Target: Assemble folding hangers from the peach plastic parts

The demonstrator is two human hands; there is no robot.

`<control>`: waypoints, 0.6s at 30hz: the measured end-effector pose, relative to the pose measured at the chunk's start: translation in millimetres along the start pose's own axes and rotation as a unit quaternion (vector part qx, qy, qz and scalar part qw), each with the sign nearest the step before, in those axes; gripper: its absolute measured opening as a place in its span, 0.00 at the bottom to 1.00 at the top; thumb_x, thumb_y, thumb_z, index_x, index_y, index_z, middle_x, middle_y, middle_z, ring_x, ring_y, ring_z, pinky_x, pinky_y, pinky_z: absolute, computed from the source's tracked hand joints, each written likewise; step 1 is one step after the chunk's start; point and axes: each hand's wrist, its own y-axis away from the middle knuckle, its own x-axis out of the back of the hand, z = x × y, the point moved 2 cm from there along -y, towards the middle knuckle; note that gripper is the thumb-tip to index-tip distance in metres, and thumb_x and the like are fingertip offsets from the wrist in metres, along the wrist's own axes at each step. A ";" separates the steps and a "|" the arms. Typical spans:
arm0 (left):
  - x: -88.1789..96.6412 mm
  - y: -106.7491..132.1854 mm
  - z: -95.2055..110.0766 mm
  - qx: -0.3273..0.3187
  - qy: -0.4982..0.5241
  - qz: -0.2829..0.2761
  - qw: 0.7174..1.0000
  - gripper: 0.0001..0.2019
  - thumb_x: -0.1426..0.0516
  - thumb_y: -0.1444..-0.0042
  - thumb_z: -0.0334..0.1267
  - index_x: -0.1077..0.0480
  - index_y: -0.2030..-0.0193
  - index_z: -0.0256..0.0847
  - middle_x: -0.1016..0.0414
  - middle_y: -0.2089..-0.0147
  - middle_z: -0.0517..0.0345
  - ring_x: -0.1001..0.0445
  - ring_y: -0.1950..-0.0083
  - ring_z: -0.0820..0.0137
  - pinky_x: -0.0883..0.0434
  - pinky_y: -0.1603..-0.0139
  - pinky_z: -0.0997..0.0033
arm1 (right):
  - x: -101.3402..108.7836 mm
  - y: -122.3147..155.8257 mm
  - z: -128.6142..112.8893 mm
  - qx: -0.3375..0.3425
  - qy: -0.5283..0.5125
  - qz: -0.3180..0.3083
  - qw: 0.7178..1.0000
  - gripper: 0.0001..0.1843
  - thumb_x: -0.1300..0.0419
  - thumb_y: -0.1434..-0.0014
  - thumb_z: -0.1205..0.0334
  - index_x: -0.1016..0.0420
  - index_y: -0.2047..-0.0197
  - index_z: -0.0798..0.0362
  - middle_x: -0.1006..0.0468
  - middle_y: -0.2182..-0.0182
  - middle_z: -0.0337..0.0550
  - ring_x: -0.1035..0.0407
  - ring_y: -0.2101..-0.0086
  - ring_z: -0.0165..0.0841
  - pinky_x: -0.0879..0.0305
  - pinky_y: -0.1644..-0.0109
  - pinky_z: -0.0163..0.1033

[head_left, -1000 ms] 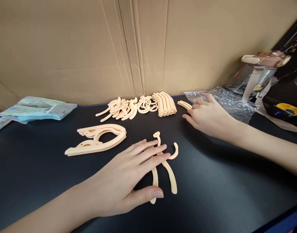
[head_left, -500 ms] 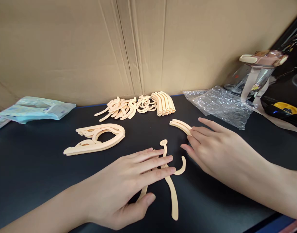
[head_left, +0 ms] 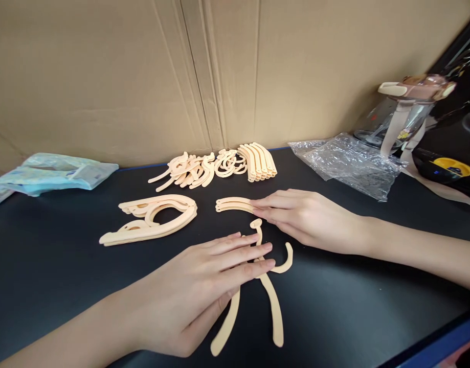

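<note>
My left hand (head_left: 204, 291) lies flat with its fingers stretched out, pressing on a peach plastic hook-and-arms piece (head_left: 275, 301) on the black table (head_left: 66, 286). My right hand (head_left: 307, 220) reaches in from the right, its fingers closed on one end of a pair of curved peach strips (head_left: 232, 205) that rest on the table. Left of them lies a stack of assembled curved pieces (head_left: 154, 220). At the back sits a row of loose peach parts (head_left: 219, 166).
A cardboard wall (head_left: 142, 76) stands behind the table. A crumpled clear plastic bag (head_left: 345, 163) and a clear jug with a pink lid (head_left: 403, 112) sit at the back right. A pale blue packet (head_left: 54, 171) lies at the back left.
My right hand has drawn the pair of curved strips from the back right, by the plastic bag, toward the middle. My left hand stayed on the hook piece, whose arms have spread.
</note>
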 end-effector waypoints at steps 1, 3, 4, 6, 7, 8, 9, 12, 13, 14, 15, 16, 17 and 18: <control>-0.3 -0.2 0.4 0.006 0.001 0.003 1.000 0.28 0.53 0.35 0.27 0.42 0.29 0.44 0.41 0.25 0.65 0.50 0.23 0.75 0.49 0.24 0.71 | -1.2 -0.7 2.8 -0.005 -0.015 0.004 1.000 0.19 0.50 0.30 0.71 0.26 0.41 0.61 0.22 0.42 0.50 0.26 0.47 0.39 0.26 0.43 0.46; -1.1 -0.5 0.6 0.022 0.004 0.009 1.000 0.25 0.53 0.33 0.29 0.40 0.30 0.44 0.39 0.26 0.64 0.47 0.24 0.74 0.46 0.25 0.71 | -4.2 -1.3 7.1 -0.009 -0.039 0.013 0.999 0.20 0.51 0.30 0.70 0.26 0.40 0.61 0.23 0.41 0.51 0.26 0.45 0.40 0.27 0.42 0.48; -1.6 -0.5 0.2 0.031 0.004 0.010 0.999 0.24 0.52 0.32 0.31 0.40 0.30 0.46 0.37 0.27 0.64 0.46 0.24 0.74 0.45 0.25 0.70 | -6.0 -1.3 8.6 -0.010 -0.050 0.016 0.999 0.20 0.51 0.30 0.70 0.26 0.40 0.60 0.23 0.41 0.51 0.27 0.45 0.40 0.27 0.41 0.48; -2.8 -0.2 -1.1 0.048 0.004 0.015 0.999 0.23 0.51 0.30 0.34 0.39 0.30 0.48 0.36 0.28 0.64 0.44 0.26 0.72 0.42 0.27 0.69 | -9.6 -1.1 10.8 -0.013 -0.071 0.022 0.997 0.20 0.51 0.29 0.69 0.26 0.40 0.58 0.23 0.41 0.51 0.27 0.44 0.39 0.27 0.40 0.48; -3.5 -0.1 -1.9 0.052 0.003 0.018 0.998 0.22 0.51 0.30 0.36 0.39 0.31 0.48 0.35 0.28 0.63 0.42 0.27 0.72 0.41 0.28 0.69 | -11.3 -0.9 11.5 -0.015 -0.082 0.026 0.996 0.20 0.51 0.29 0.69 0.26 0.40 0.57 0.23 0.41 0.50 0.28 0.44 0.39 0.27 0.40 0.48; -4.1 -0.1 -2.7 0.054 0.001 0.023 0.998 0.21 0.50 0.29 0.37 0.39 0.31 0.48 0.34 0.29 0.61 0.40 0.28 0.71 0.39 0.29 0.69 | -12.8 -0.8 12.1 -0.017 -0.092 0.030 0.995 0.20 0.51 0.29 0.69 0.26 0.40 0.56 0.23 0.41 0.50 0.28 0.44 0.38 0.27 0.40 0.48; -4.6 -0.1 -3.6 0.055 -0.002 0.029 0.998 0.21 0.50 0.29 0.39 0.38 0.31 0.48 0.33 0.30 0.60 0.38 0.29 0.71 0.38 0.30 0.69 | -14.1 -0.7 12.5 -0.020 -0.101 0.034 0.994 0.20 0.50 0.29 0.70 0.26 0.39 0.56 0.23 0.41 0.50 0.28 0.43 0.38 0.27 0.40 0.49; -5.0 -0.8 -5.1 0.050 -0.007 0.054 0.997 0.19 0.48 0.29 0.40 0.36 0.33 0.44 0.29 0.35 0.55 0.33 0.33 0.69 0.35 0.34 0.71 | -17.0 -0.5 13.6 -0.023 -0.120 0.046 0.991 0.19 0.49 0.30 0.70 0.26 0.40 0.56 0.24 0.41 0.50 0.28 0.44 0.39 0.27 0.41 0.50; -4.7 -1.1 -5.2 0.046 -0.006 0.065 0.997 0.19 0.47 0.30 0.40 0.35 0.34 0.43 0.27 0.36 0.55 0.32 0.35 0.69 0.34 0.35 0.72 | -17.6 -0.6 14.0 -0.024 -0.124 0.049 0.991 0.19 0.48 0.31 0.71 0.26 0.40 0.56 0.24 0.41 0.51 0.28 0.44 0.39 0.27 0.41 0.50; -4.4 -1.2 -5.0 0.041 -0.002 0.075 0.996 0.18 0.46 0.30 0.40 0.35 0.35 0.42 0.26 0.38 0.54 0.30 0.36 0.69 0.33 0.37 0.73 | -18.1 -0.7 14.2 -0.025 -0.130 0.053 0.990 0.19 0.48 0.31 0.71 0.25 0.41 0.56 0.23 0.41 0.51 0.28 0.44 0.40 0.27 0.41 0.50; -4.1 -1.3 -4.7 0.035 0.003 0.083 0.996 0.18 0.46 0.30 0.40 0.34 0.36 0.42 0.26 0.39 0.54 0.29 0.38 0.69 0.32 0.38 0.74 | -18.5 -0.8 14.4 -0.025 -0.136 0.058 0.989 0.19 0.48 0.31 0.71 0.25 0.41 0.56 0.23 0.42 0.51 0.28 0.45 0.39 0.27 0.41 0.49; -3.8 -1.1 -4.4 0.030 0.010 0.090 0.995 0.17 0.45 0.30 0.40 0.34 0.37 0.42 0.25 0.40 0.54 0.28 0.39 0.70 0.32 0.39 0.75 | -18.7 -0.9 14.4 -0.025 -0.142 0.062 0.988 0.19 0.48 0.31 0.72 0.24 0.42 0.56 0.23 0.42 0.51 0.27 0.45 0.39 0.27 0.41 0.49; -3.5 -0.8 -4.0 0.026 0.016 0.095 0.995 0.17 0.45 0.31 0.40 0.34 0.37 0.42 0.25 0.41 0.54 0.27 0.41 0.70 0.31 0.41 0.75 | -18.7 -1.0 14.1 -0.023 -0.150 0.066 0.986 0.19 0.48 0.31 0.72 0.24 0.42 0.57 0.23 0.42 0.51 0.27 0.45 0.39 0.27 0.42 0.48; -3.3 -0.3 -3.7 0.023 0.021 0.099 0.995 0.17 0.45 0.31 0.41 0.34 0.38 0.42 0.24 0.42 0.54 0.26 0.42 0.70 0.31 0.42 0.76 | -18.6 -1.1 13.5 -0.019 -0.158 0.068 0.985 0.18 0.48 0.32 0.72 0.24 0.43 0.57 0.22 0.43 0.51 0.27 0.45 0.38 0.27 0.42 0.48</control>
